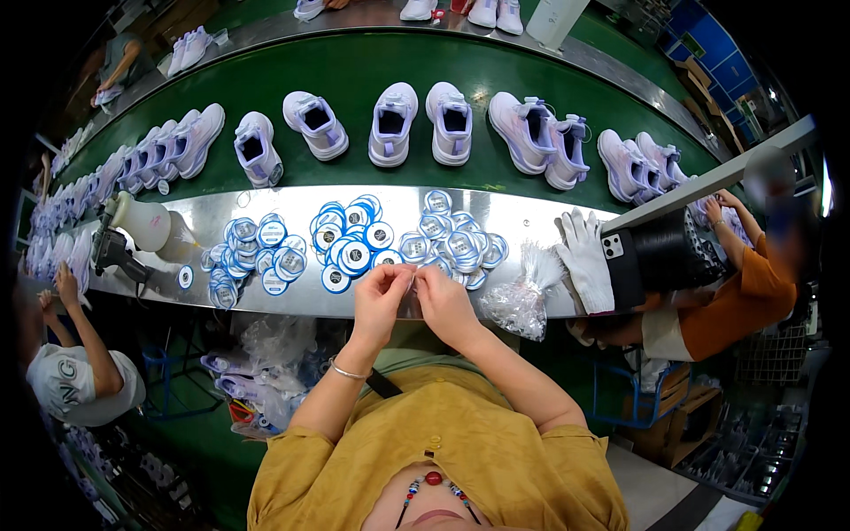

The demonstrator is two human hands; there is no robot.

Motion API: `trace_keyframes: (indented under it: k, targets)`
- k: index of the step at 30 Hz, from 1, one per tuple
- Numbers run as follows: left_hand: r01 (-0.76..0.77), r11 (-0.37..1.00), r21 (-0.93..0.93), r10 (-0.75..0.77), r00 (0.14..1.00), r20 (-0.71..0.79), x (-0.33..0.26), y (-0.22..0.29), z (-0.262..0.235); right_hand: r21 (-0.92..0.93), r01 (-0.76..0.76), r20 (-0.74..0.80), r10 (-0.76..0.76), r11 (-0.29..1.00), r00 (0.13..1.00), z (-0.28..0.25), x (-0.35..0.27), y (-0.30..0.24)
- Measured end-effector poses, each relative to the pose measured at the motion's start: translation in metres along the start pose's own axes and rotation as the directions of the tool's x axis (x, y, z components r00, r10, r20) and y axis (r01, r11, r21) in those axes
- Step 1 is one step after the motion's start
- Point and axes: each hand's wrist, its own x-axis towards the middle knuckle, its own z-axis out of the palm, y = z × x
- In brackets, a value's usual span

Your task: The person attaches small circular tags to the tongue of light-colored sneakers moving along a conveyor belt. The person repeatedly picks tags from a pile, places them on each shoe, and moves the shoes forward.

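Observation:
Over the near edge of the metal bench (540,212), my left hand (378,305) and my right hand (445,307) meet fingertip to fingertip. Both are closed in a pinch; whatever sits between the fingers is too small to make out. Just beyond them lie heaps of round tags: blue-rimmed white and black ones (354,256) in the middle, silvery-grey ones (462,248) to the right. Another heap of round blue-and-white tags (271,232) spreads to the left. Beside my right hand rests a clear plastic bag (516,307) of thin, transparent pieces.
White-and-lilac sneakers (392,124) stand along the green conveyor belt (354,66) beyond the bench. A white glove (584,257) and a phone (617,252) lie right; a white container (142,223) stands left. Co-workers sit both sides, one in an orange top (739,305). A grey bar (708,177) slants across the right.

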Motion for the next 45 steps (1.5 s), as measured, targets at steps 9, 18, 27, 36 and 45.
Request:
trace_keyframes:
  k: [9,18,27,36,45]
  targets:
    - [-0.145,0.958,0.249,0.151,0.988,-0.005,0.003,0.015,-0.017,0.534,-0.304,0.368,0.106,0.789,0.924,-0.007,0.027,0.010]
    - [-0.304,0.058,0.951,0.541,0.810,0.226,0.064,0.016,-0.029,0.321,-0.203,0.217,0.136,0.925,0.967,-0.012,0.044,0.008]
    - [-0.272,0.214,0.938,0.449,0.881,0.152,0.075,0.013,-0.029,0.235,-0.105,0.074,0.090,0.966,0.993,-0.016,0.053,0.014]
    - [-0.207,0.549,0.809,0.369,0.929,-0.013,0.076,0.020,-0.038,0.057,-0.108,0.011,0.107,0.993,0.994,0.001,0.073,0.007]
    - [-0.159,0.731,0.663,0.285,0.955,-0.084,0.077,0.022,-0.041,-0.011,-0.002,-0.054,0.002,1.000,0.999,0.013,0.085,0.010]
